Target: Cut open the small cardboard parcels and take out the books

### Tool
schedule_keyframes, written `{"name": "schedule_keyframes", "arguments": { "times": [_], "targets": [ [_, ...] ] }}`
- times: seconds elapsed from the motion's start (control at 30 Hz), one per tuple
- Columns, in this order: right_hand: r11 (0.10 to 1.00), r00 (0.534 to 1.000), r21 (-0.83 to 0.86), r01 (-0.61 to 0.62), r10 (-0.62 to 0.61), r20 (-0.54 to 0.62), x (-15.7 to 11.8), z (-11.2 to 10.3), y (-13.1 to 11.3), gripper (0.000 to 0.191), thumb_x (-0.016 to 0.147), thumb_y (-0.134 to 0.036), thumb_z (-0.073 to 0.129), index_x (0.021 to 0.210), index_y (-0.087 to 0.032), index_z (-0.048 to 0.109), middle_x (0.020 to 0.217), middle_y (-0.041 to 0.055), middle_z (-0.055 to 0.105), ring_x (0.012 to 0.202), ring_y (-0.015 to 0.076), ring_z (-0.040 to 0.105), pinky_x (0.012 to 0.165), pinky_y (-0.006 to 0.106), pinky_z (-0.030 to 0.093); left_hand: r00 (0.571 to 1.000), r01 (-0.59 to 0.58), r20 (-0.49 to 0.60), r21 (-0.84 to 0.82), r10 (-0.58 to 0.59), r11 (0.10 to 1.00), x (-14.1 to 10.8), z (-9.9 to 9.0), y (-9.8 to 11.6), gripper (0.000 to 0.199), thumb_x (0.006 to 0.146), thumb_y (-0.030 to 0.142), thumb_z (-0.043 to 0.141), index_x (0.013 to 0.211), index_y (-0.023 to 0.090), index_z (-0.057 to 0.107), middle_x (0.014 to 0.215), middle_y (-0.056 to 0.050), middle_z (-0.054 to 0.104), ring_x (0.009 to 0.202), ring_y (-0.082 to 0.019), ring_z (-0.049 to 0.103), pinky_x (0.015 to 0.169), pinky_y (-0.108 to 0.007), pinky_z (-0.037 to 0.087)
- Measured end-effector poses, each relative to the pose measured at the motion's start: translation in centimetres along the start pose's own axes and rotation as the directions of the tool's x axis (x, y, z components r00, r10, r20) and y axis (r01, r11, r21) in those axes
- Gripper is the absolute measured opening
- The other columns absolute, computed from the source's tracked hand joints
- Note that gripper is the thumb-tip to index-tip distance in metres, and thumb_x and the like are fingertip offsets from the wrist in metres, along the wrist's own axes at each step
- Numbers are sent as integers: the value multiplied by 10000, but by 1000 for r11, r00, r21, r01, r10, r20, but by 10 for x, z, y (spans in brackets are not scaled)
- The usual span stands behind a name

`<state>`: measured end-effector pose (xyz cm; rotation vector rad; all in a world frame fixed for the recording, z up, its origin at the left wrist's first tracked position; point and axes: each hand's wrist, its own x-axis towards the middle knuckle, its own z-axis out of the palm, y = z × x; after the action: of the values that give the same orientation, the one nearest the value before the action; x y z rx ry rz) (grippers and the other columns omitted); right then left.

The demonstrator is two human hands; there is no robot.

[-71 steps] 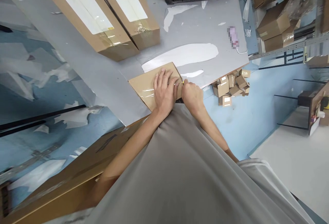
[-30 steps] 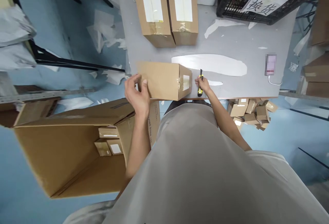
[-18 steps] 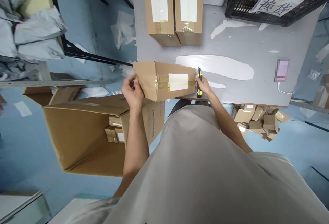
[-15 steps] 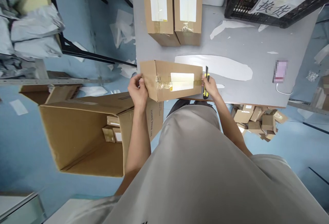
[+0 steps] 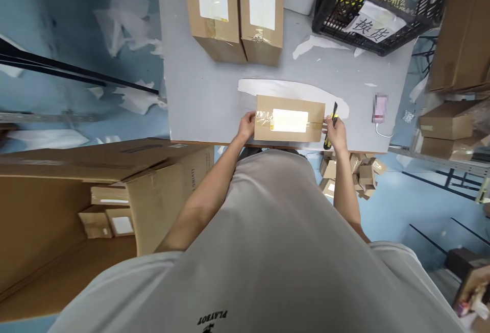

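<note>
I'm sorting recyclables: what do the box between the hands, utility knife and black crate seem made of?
Box: likely matte cardboard, from brown taped faces. Utility knife: probably plastic handle, from yellow-black colouring; finish unclear. Crate: likely plastic, slightly glossy, from lattice walls.

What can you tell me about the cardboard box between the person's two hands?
The cardboard box is plain brown and oblong, its long side running left to right by the near edge of the table. The face in view looks closed, with shiny tape and a white label. The left hand is at one end, the right hand at the other; whether it rests on the table is unclear.
</note>
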<state>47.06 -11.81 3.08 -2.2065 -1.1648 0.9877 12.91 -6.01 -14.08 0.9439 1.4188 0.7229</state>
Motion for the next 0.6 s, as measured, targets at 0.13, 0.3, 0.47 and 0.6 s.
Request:
{"name": "schedule_keyframes", "arguments": {
  "times": [0.13, 0.3, 0.47, 0.6],
  "targets": [
    [1000, 996, -9, 22, -23, -91, -18, -10, -19, 547, 1148, -793, 409, 1121, -268, 559, 1002, 59, 809, 735, 179, 764, 780, 322, 629, 998, 12, -67, -16, -13, 1000, -2, -20, 3, 380, 930, 469, 789, 1175, 178, 778, 1314, -166, 826, 1290, -331, 750, 1260, -535, 553],
    [972, 990, -191, 139, -131, 56, -30, -12, -57, 534, 1177, -749, 380, 1314, -262, 549, 919, 24, 791, 662, 217, 726, 731, 330, 562, 973, -230, 2, 23, 230, 973, -29, -49, 35, 549, 1032, 630, 728, 1415, 237, 753, 1538, -144, 746, 1452, -338, 691, 1256, -509, 578],
    [760, 876, -482, 435, -234, 422, -35, 23, -115, 497, 1225, -622, 381, 1328, -235, 676, 1156, 128, 855, 1063, 321, 800, 896, 344, 521, 906, -387, 233, 125, 353, 913, -49, -56, 70, 843, 903, 742, 880, 1594, 302, 680, 1735, -149, 568, 1634, -390, 534, 1291, -536, 549],
    [569, 790, -600, 562, -156, 592, -40, 55, -157, 457, 1257, -488, 353, 1472, -210, 645, 1269, 150, 854, 1113, 343, 795, 906, 353, 485, 875, -403, 349, 140, 336, 904, -45, -58, 70, 885, 866, 810, 888, 1566, 298, 712, 1750, -166, 515, 1680, -417, 472, 1363, -564, 469]
  ]
}}
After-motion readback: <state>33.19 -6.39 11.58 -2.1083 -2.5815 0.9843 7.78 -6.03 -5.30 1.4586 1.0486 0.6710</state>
